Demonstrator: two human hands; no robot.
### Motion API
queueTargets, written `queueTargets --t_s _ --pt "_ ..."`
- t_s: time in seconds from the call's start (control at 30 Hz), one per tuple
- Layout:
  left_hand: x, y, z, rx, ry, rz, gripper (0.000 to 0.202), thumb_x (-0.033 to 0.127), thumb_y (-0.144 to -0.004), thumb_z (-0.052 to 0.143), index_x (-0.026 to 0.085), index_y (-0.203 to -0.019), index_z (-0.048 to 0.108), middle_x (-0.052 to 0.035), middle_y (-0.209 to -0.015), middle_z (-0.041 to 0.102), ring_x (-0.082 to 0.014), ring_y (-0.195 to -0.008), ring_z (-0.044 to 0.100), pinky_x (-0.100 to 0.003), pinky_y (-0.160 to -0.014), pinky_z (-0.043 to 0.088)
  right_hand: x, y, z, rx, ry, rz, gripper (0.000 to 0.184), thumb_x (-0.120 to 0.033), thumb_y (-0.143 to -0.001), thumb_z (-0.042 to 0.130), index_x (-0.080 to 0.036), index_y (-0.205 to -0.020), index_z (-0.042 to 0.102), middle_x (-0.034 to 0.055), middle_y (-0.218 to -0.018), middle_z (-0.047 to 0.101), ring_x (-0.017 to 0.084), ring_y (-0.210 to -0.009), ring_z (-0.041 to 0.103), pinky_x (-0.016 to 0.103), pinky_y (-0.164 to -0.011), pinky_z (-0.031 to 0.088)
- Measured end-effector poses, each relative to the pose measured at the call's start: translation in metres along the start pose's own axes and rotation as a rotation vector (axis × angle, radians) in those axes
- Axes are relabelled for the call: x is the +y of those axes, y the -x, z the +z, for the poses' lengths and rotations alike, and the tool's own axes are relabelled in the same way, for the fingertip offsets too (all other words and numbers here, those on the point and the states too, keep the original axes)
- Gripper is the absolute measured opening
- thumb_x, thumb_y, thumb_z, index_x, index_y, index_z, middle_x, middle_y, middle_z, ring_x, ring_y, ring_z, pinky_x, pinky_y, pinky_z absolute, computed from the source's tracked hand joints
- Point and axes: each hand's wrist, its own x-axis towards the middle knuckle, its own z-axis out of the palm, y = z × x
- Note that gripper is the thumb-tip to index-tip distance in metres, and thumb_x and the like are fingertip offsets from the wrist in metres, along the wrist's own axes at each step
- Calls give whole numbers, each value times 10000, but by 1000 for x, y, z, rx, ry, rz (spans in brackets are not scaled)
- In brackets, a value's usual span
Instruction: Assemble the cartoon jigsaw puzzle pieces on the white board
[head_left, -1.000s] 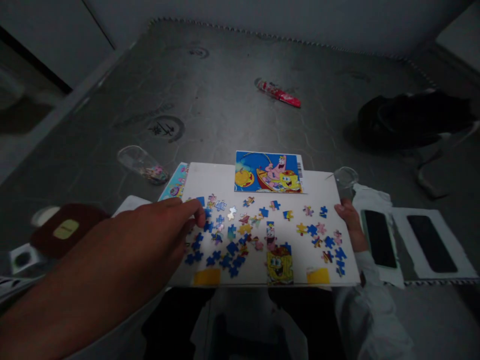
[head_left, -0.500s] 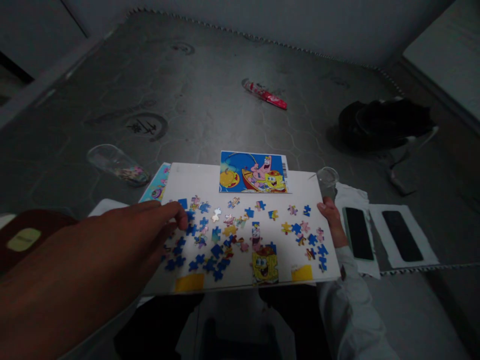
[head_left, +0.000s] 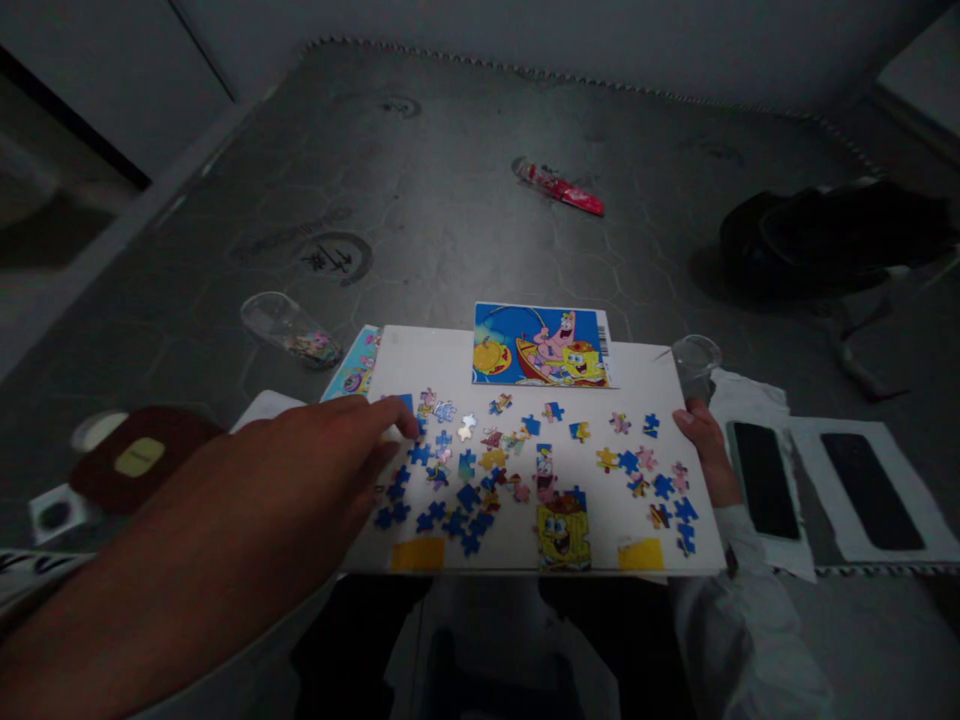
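A white board [head_left: 427,360] lies across my lap with several loose puzzle pieces [head_left: 465,465] scattered on it. My left hand [head_left: 300,480] reaches over its left side, fingers stretched out, the fingertips touching blue pieces near the upper left of the scatter. My right hand [head_left: 701,450] grips the board's right edge, thumb on top. A colourful cartoon reference picture [head_left: 540,345] lies at the board's far edge. A small joined yellow cartoon section [head_left: 561,530] sits at the near edge, with yellow pieces [head_left: 417,553] beside it.
The board rests above a grey patterned mattress. A clear cup [head_left: 281,328] lies tipped at the left, another cup [head_left: 694,358] stands at the right. Two phones [head_left: 761,478] lie on white paper at the right. A red wrapper [head_left: 559,187] and a black bag [head_left: 817,240] lie farther off.
The view swung briefly and came back. My left hand stays over the left cluster of pieces, fingertips shifted slightly. My right hand keeps its hold on the board's edge.
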Motion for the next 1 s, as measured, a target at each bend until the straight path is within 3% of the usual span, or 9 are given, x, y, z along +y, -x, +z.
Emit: queueTargets --t_s 0.37,0.8,1.0 --pt "-3 -1 -1 11 -27 38 409 406 -947 293 356 -1132 653 -34 -1033 751 -254 -721 692 -365 -547 446 -2 5 5 42 -7 30 243 -274 -910 658 -166 -1125 623 47 -1089 650 163 -885 648 337 -729 572" --pt "-3 0 1 52 -54 69 374 323 -929 332 363 -1145 635 -34 -1135 716 -227 -695 672 -349 -534 434 -9 11 14 38 -2 41 183 -265 -908 660 -162 -1057 631 34 -1031 658 146 -837 645 312 -697 564" --pt "-5 -2 4 51 -70 77 365 339 -923 344 370 -1160 619 -27 -1134 718 -234 -688 670 -342 -527 433 -8 8 12 27 13 40 114 -253 -892 677 -167 -955 638 -3 -877 664 128 -738 636 297 -659 550"
